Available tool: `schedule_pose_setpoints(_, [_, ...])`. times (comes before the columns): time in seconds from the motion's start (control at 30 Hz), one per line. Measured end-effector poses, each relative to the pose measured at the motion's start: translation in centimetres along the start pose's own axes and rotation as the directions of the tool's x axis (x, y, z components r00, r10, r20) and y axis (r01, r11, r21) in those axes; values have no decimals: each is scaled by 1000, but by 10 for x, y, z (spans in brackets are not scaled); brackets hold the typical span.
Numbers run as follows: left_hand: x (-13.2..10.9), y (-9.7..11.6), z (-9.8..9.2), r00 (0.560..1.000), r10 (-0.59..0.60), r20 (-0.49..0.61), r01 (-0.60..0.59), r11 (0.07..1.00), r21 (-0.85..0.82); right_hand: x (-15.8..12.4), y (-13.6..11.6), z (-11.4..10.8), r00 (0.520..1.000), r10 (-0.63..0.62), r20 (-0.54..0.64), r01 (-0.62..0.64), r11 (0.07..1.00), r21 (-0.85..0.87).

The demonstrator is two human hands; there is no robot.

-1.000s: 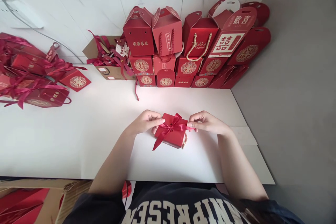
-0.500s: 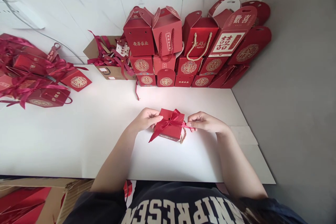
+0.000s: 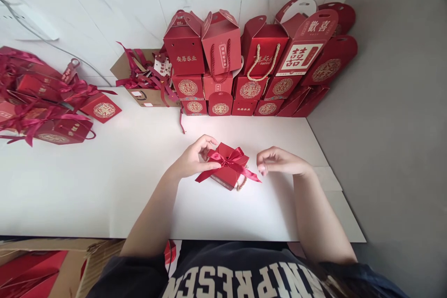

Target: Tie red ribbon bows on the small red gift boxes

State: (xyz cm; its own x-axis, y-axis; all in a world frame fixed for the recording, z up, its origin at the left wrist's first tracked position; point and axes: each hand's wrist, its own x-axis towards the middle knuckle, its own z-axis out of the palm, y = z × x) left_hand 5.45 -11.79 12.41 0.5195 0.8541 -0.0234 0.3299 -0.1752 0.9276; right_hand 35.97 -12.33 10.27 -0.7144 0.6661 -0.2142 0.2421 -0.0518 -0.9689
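Observation:
A small red gift box (image 3: 223, 178) lies on the white table in front of me, with a shiny red ribbon bow (image 3: 234, 164) tied across its top. One ribbon tail points left and the other right. At its right side hangs a gold cord handle (image 3: 240, 183). My left hand (image 3: 196, 157) grips the box's left side, thumb on the ribbon and fingers at the back edge. Just right of the box, my right hand (image 3: 279, 160) hovers apart from the ribbon, thumb and fingers curled together with nothing visible in them.
Stacked red boxes (image 3: 251, 88) stand along the tiled wall. Beside them sits a cardboard box (image 3: 150, 98) of ribbons and tags. Ribbon-tied boxes (image 3: 66, 130) are piled at the left. A grey wall (image 3: 394, 125) bounds the right; an open carton (image 3: 94, 260) stands below the front edge.
My right hand has let go of the ribbon's right tail and moved slightly right. The tail now droops. The box has turned a little, and my left hand has shifted its hold.

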Motion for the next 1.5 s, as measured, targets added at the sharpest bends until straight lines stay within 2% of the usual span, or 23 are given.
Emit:
schedule_pose_setpoints(0.03, [0,0,0,1000,22,-14,-22,1000,13,2,1,1,990,-49,-129,52,998,23])
schedule_pose_setpoints(0.1, [1,0,3,996,68,-60,-65,997,42,10,3,5,926,-133,-354,153,988,28])
schedule_pose_setpoints(0.17, [2,1,9,989,101,-108,-94,993,71,20,3,14,872,-180,-454,212,977,19])
schedule_pose_setpoints(0.27, [3,1,19,984,93,-152,-74,989,127,34,2,29,867,-202,-455,259,964,66])
schedule_pose_setpoints(0.43, [3,0,27,989,52,-139,-28,986,163,42,1,42,903,-199,-382,268,954,135])
schedule_pose_setpoints(0.53, [3,0,29,994,42,-96,-28,989,146,41,0,43,921,-208,-330,265,954,138])
schedule_pose_setpoints(0.67, [3,4,33,1000,21,7,-22,992,127,41,-2,44,911,-264,-316,313,943,116])
schedule_pose_setpoints(0.83, [4,8,35,996,50,68,-58,990,128,50,4,48,874,-282,-396,353,928,118])
schedule_pose_setpoints(1.0, [4,7,35,996,33,79,-42,992,121,58,10,53,865,-207,-456,263,963,63])
schedule_pose_setpoints(1.07, [4,7,36,997,21,72,-29,993,117,58,8,54,862,-207,-462,258,965,50])
schedule_pose_setpoints(1.23, [1,8,33,996,58,74,-64,995,76,56,4,53,834,-309,-458,385,920,80])
schedule_pose_setpoints(1.37, [1,6,25,996,61,57,-63,998,24,57,9,46,845,-244,-476,344,929,135])
schedule_pose_setpoints(1.5, [3,3,20,993,117,11,-118,991,57,51,8,41,797,-231,-559,339,936,98])
